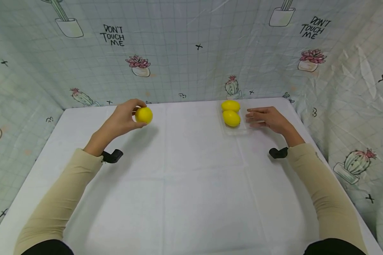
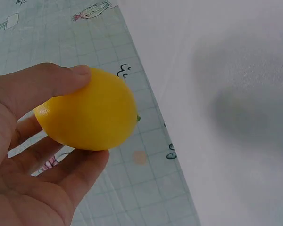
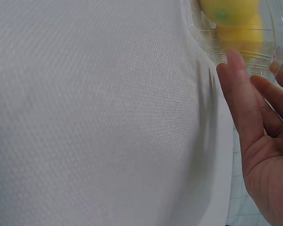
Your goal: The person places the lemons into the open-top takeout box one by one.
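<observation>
My left hand (image 1: 123,117) pinches a yellow lemon (image 1: 144,115) between thumb and fingers, held up over the left part of the white table. In the left wrist view, a small green tip shows on the end of this lemon (image 2: 92,113). A clear plastic container (image 1: 237,131) stands at the back right of the table, with one lemon (image 1: 231,106) behind another lemon (image 1: 231,118) inside. Beside its right wall is my right hand (image 1: 269,119), its fingers extended and holding nothing. The right wrist view shows the fingertips close against the container (image 3: 269,61); contact is hard to tell.
A white cloth covers the table (image 1: 191,191). Patterned curtains hang behind the table's back edge (image 1: 185,71) and along both sides. Black wrist mounts (image 1: 112,156) stick out from both cuffs.
</observation>
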`<state>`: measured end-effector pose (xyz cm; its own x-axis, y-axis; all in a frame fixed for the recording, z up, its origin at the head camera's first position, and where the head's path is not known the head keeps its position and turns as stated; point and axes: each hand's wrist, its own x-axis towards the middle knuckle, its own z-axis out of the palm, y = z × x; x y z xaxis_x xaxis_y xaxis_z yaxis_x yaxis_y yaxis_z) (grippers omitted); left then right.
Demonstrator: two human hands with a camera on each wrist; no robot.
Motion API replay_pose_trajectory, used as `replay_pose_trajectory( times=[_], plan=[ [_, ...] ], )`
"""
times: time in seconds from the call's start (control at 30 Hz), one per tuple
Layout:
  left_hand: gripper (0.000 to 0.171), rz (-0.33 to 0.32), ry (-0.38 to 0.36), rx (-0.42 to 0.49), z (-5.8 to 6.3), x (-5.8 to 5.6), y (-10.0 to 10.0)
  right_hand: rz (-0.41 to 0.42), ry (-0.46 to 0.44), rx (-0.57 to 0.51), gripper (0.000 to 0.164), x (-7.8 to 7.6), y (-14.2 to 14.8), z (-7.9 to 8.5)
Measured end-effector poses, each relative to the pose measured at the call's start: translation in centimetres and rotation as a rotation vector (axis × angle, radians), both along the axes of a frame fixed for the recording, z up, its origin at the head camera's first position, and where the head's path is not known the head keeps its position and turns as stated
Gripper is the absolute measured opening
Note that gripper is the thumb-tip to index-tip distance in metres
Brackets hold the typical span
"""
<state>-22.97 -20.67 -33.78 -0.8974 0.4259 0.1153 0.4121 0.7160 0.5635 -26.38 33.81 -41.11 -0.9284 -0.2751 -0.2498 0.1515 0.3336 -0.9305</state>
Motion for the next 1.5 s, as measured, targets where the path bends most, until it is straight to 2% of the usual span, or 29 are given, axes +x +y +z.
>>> replay_pose_trajectory(
  times=[0.17,0.33,1.0,1.5],
  plan=[
    [0.065,-0.025,0.08,-0.006,-0.3,-0.2,0.8,0.001,0.005,-0.008,0.051,0.0,-0.1,0.1],
    [0.06,-0.015,0.11,0.046,-0.5,0.0,1.3,0.005,-0.002,-0.015,0.051,0.0,-0.1,0.0],
    [0.059,-0.064,0.094,0.155,-0.5,-0.4,5.3,0.003,0.011,0.005,0.05,0.1,0.0,0.0],
    [0.059,-0.163,0.122,0.154,-0.3,0.0,7.6,0.016,-0.009,0.02,0.049,0.1,-0.1,0.4]
  ],
)
